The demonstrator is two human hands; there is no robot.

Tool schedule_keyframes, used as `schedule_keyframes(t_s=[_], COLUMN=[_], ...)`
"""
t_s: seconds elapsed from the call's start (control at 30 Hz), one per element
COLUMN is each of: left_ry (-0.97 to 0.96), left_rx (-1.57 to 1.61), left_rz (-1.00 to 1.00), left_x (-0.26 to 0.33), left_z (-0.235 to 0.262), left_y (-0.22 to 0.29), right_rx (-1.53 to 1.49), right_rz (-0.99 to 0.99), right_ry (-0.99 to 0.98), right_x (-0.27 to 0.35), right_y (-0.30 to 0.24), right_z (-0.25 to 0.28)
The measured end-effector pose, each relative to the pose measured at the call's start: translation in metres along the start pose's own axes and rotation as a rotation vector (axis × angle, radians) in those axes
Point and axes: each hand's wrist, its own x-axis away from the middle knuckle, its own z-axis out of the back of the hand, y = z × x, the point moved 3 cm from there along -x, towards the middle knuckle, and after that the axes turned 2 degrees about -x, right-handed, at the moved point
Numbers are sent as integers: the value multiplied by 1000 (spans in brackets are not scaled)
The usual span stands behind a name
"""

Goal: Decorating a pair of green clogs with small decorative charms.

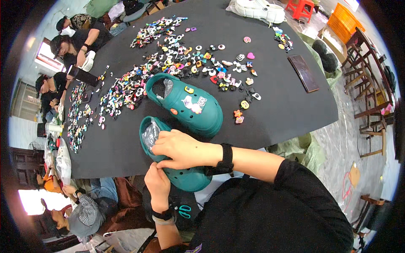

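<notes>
Two dark green clogs lie on the table in front of me, each with clear plastic stuffing inside. The far clog (pixel 204 116) carries several charms, among them a white flower shape, a yellow one and an orange one. Across the near clog (pixel 187 181), which sits at the table's front edge, my right hand (pixel 181 149) reaches with its fingers curled over the opening and side. My left hand (pixel 158 187) is closed in a pinch at the same clog's near side, its fingertips beside my right thumb. Whatever lies between the left fingertips is hidden.
Loose colourful shoe charms (pixel 126 86) are heaped across the dark table (pixel 261 126). A dark brown wallet-like case (pixel 303 74) lies at the right, white clogs (pixel 259 10) at the back. Teal-handled scissors (pixel 184 211) are near my left wrist. Other people work along the left.
</notes>
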Motion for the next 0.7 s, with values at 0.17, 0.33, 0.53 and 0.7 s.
schedule_keyframes(t_s=[0.17,0.33,0.53,0.7], left_ry=[-64,-16,180,132], left_rx=[178,708,587,471], left_rz=[168,429,480,277], left_x=[0,8,22,19], left_z=[3,-4,14,21], left_y=[-17,-27,14,63], right_rx=[-51,-38,6,-187], right_rz=[-4,-22,49,-43], right_ry=[-1,-20,63,17], right_x=[2,7,27,59], right_y=[4,3,-27,-43], right_z=[0,0,20,19])
